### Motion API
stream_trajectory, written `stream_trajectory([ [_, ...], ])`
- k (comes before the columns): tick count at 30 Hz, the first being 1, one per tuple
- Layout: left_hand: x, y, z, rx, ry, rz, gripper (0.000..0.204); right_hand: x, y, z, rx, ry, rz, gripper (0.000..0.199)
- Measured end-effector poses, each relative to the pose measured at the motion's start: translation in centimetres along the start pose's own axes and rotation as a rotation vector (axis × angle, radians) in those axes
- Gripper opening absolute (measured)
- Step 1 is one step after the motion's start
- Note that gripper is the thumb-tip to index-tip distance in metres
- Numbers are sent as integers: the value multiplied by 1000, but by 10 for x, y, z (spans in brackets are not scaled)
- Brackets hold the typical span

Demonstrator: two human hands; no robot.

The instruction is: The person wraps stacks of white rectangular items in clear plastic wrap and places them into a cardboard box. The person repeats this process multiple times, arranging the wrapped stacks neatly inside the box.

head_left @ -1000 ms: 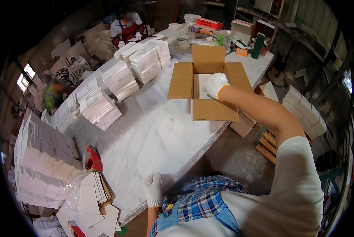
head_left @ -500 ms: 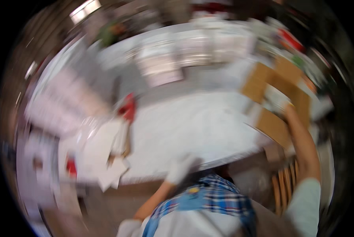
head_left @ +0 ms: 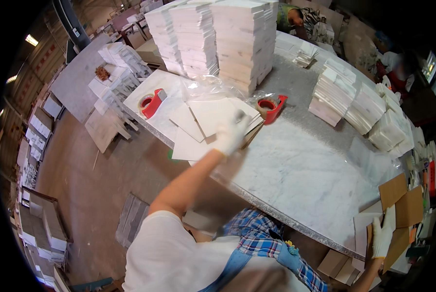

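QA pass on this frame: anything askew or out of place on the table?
Mostly tidy. The flat white sheets under the left hand lie fanned, and the lowest overhangs the marble table edge. The tall white stacks stand straight. No spills seen.

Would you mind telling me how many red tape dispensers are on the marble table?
2. One tape dispenser sits near the table's left corner; the other tape dispenser lies beside the tall white stacks, just past the left hand. More may be hidden behind the stacks.
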State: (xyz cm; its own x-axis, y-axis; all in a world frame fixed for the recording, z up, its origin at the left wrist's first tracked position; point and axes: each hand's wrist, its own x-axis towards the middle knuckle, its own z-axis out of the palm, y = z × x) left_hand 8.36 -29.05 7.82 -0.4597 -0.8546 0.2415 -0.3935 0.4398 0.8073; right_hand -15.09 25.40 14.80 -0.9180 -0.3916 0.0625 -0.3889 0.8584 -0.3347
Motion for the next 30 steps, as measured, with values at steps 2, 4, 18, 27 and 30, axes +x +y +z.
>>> stream_trajectory([
  [2,41,-28,-19,180,28,4,44,-21,-26,0,2,39,-2,74],
  [4,66,-44,-31,441,79,94,45,-32,-35,3,-49,105,-71,84],
  [18,151,9,104,824,-188,251,43,-29,-50,51,-635,263,-25,78],
  [27,183,-8,117,809,-116,303,25,-16,-9,83,-781,532,-193,55],
  [30,185,13,98,741,-90,329,25,-7,21,88,-806,617,-327,55],
])
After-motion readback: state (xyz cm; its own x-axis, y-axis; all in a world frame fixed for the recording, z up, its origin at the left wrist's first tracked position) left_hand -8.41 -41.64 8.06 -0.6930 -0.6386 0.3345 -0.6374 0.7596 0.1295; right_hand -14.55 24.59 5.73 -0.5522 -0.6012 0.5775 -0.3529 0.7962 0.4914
